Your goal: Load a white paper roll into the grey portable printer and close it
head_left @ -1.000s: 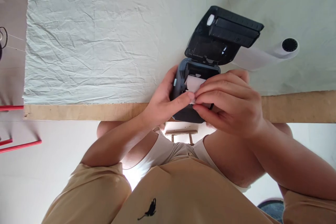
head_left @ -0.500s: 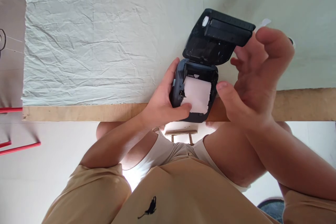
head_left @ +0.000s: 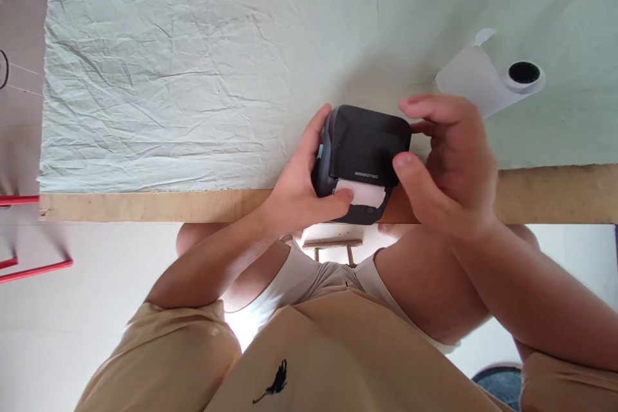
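Head view, clock face centred on the black printer (head_left: 362, 148), twelve toward the far side of the table. Sits just off the view's own middle, toward two o'clock, over the near table edge; cannot tell whether resting there or held slightly above. Has the lid (head_left: 369, 132) down over the body, pale lettering along the near side; cannot tell whether latched. Shows a white paper tongue (head_left: 371, 194) sticking out from under the lid at six o'clock, just above a small round button (head_left: 369, 210).

At eight o'clock, grips the printer in the left hand (head_left: 304, 187), partly closed around the side, thumb lying over the paper tongue. At three o'clock, holds the right hand (head_left: 449, 161) half open, fingers curved, thumb tip at the lid's edge; cannot tell whether touching.

At two o'clock, beyond the right hand, on the pale green cloth (head_left: 168, 77): a white roll (head_left: 512, 87) with a dark end, partly unrolled, with a small curled tail at the loose end. Along the near side of the cloth, a bare wooden edge (head_left: 154, 206). At eight o'clock, well apart, red bars (head_left: 48, 267).
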`<action>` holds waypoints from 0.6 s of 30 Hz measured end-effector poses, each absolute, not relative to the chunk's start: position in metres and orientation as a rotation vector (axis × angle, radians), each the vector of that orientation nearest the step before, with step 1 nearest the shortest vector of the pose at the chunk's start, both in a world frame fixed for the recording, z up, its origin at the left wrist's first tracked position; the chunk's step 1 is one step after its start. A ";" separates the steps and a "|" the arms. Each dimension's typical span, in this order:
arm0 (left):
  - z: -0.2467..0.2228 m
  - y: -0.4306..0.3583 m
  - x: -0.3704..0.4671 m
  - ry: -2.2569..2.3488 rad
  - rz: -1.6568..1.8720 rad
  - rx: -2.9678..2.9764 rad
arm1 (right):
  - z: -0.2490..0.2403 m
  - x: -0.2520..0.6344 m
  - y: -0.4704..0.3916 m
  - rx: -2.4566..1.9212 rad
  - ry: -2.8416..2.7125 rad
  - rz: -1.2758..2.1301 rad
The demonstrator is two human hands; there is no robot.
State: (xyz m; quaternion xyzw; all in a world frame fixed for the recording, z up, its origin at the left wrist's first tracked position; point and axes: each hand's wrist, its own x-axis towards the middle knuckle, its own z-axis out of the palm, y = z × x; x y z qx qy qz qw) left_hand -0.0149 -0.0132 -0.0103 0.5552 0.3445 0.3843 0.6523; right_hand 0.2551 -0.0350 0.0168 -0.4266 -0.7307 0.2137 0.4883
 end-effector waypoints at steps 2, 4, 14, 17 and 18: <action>-0.003 -0.016 -0.011 0.770 0.905 1.213 | 0.015 0.260 -0.035 -1.078 -1.870 0.602; 0.005 -0.018 -0.008 0.801 0.921 1.163 | 0.013 0.263 -0.035 -1.097 -1.940 0.692; 0.017 -0.024 -0.005 0.917 0.914 1.096 | 0.012 0.264 -0.036 -1.140 -2.015 0.787; 0.020 -0.024 -0.005 0.910 0.886 1.058 | 0.015 0.263 -0.036 -1.182 -2.016 0.773; 0.020 -0.024 -0.005 0.901 0.872 1.042 | 0.016 0.262 -0.037 -1.197 -2.021 0.769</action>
